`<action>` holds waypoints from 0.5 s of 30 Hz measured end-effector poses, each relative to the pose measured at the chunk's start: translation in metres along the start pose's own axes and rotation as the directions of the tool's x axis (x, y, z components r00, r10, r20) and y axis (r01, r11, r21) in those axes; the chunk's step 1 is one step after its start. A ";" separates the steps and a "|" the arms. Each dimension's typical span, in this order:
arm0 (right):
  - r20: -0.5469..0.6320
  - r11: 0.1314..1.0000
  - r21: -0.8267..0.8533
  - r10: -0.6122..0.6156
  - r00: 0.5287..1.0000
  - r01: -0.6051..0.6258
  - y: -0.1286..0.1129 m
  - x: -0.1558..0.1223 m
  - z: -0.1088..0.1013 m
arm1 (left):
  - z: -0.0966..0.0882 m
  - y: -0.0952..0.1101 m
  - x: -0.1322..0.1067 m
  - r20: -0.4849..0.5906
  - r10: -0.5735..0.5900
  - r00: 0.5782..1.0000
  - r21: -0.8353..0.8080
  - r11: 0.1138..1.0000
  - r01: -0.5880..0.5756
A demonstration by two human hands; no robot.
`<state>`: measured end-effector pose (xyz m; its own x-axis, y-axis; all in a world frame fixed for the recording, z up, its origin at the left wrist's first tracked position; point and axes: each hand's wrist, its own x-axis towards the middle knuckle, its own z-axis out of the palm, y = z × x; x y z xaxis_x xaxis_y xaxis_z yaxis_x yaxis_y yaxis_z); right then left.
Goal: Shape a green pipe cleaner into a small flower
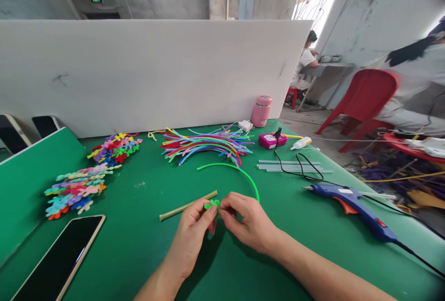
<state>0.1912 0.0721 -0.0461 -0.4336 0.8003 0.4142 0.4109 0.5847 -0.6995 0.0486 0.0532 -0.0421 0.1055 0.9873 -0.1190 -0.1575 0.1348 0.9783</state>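
Note:
My left hand [190, 230] pinches a small bright green pipe-cleaner flower [212, 204] between thumb and fingers. Close against its right side, my right hand [245, 220] has thumb and forefinger pressed together at the green piece. A long green pipe cleaner [239, 169] arcs over the table and disappears behind my right hand; whether it joins the flower is hidden. Just beyond my left hand lies a thin olive-coloured stick [187, 206], partly covered by the fingers. Farther back is a heap of many-coloured pipe cleaners [205, 146].
Colourful pipe-cleaner flowers [78, 187] are piled at left, above a phone [59, 259]. At right are a blue glue gun [351, 206] with its cord, clear glue sticks [292, 166], a magenta box [273, 141] and a pink bottle [262, 111]. A white partition [156, 74] stands behind.

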 end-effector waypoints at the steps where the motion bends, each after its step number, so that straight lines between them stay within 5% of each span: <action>1: -0.001 1.000 0.014 0.007 1.000 -0.006 -0.001 0.000 0.000 | 0.000 0.000 0.000 0.006 0.001 1.000 -0.002 1.000 -0.001; 9: 0.117 0.869 0.418 0.237 0.964 -0.264 -0.003 0.004 0.001 | -0.001 0.004 -0.002 0.056 0.105 0.993 0.182 0.977 -0.113; 11: 0.188 0.740 0.572 0.302 0.935 -0.354 -0.003 0.006 0.002 | -0.002 0.006 -0.003 0.075 0.135 0.988 0.257 0.955 -0.150; 15: 0.431 0.316 0.763 0.401 0.808 -0.564 -0.001 0.007 0.005 | -0.002 0.007 -0.002 0.091 0.139 0.986 0.281 0.946 -0.159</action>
<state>0.1840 0.0766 -0.0453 -0.5318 0.8237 -0.1966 -0.2375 -0.3680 -0.8990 0.0455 0.0519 -0.0356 0.1712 0.9847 0.0337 0.1100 -0.0531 0.9925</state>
